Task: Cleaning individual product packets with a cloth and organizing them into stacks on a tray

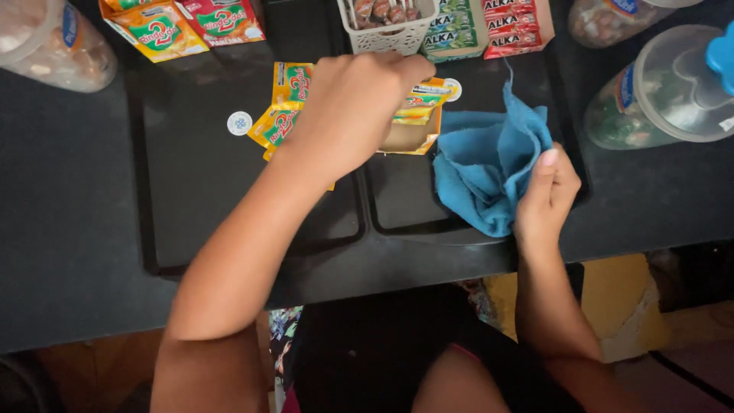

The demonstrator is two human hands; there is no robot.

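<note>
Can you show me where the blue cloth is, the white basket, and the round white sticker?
blue cloth (489, 172): head view, on its bunched middle folds.
white basket (390, 37): head view, on its front slatted wall.
round white sticker (239, 123): head view, on its centre.

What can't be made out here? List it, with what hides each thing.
Head view:
- Left hand: its fingers curl out of sight over the open yellow box, so any grip is unclear.
- White basket: cut off by the top edge; its contents are blurred.
- Plastic jar at right: contents hazy behind the lid and wall.
- Right hand pinches the blue cloth, which covers part of the black tray.
</note>
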